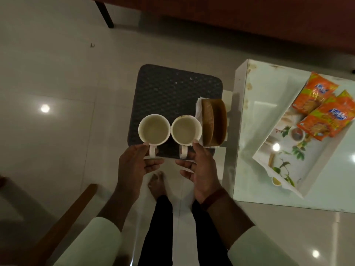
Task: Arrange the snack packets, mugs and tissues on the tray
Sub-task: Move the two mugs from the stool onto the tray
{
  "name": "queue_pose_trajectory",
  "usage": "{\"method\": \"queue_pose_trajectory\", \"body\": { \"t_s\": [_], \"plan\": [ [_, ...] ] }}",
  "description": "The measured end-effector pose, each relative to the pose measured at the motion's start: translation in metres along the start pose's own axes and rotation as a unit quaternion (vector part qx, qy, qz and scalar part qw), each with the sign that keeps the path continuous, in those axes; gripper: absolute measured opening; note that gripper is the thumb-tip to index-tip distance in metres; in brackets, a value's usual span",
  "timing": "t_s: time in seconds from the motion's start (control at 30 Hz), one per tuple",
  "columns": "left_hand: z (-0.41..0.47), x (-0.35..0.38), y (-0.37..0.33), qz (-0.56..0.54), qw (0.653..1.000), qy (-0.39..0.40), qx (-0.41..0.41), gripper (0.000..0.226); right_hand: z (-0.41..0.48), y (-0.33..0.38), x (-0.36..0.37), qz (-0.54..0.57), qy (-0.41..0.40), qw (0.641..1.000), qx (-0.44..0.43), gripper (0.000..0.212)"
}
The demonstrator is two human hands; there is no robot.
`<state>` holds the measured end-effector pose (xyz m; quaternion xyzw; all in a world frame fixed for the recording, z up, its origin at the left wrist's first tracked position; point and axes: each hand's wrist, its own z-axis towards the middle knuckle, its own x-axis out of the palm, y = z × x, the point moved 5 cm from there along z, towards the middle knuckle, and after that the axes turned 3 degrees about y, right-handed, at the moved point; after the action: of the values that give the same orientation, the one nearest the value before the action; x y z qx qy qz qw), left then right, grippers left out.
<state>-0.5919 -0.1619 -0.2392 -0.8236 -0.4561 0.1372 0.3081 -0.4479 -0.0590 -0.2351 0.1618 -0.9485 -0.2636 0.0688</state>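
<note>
Two white mugs stand side by side on a dark woven stool, handles toward me. My left hand pinches the handle of the left mug, thumb above and fingers below. In the same way my right hand holds the handle of the right mug. Just right of the mugs a brown tissue holder stands on edge with white tissues in it. The white flower-print tray lies on the glass table at the right, with two orange snack packets at its far end.
The glass table stands directly right of the stool, its corner close to the tissue holder. A red-brown sofa runs along the top. A wooden chair arm is at lower left. My bare foot rests on the glossy tiled floor below the stool.
</note>
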Motion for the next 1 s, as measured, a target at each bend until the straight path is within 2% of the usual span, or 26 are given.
{"method": "queue_pose_trajectory", "body": {
  "t_s": [0.27,0.43,0.67,0.77,1.0],
  "plan": [
    [0.011,0.005,-0.011,0.04,0.998,0.051,-0.004,0.02,0.007,0.002,0.024,0.006,-0.026,1.0,-0.01,0.035],
    [0.014,0.008,-0.011,0.054,0.995,0.077,-0.012,0.043,0.009,0.003,0.029,0.004,-0.022,0.999,-0.025,0.035],
    [0.014,0.006,-0.005,0.057,0.998,0.035,-0.014,0.038,0.008,0.001,0.026,0.014,-0.044,0.998,-0.035,0.034],
    [0.007,0.003,-0.002,0.068,0.997,0.02,-0.029,0.036,-0.001,-0.001,0.021,0.027,-0.051,0.998,-0.027,0.025],
    [-0.047,0.005,0.0,0.086,0.996,-0.003,-0.032,0.03,-0.052,-0.004,-0.005,0.042,-0.039,0.998,-0.024,0.023]
  ]
}}
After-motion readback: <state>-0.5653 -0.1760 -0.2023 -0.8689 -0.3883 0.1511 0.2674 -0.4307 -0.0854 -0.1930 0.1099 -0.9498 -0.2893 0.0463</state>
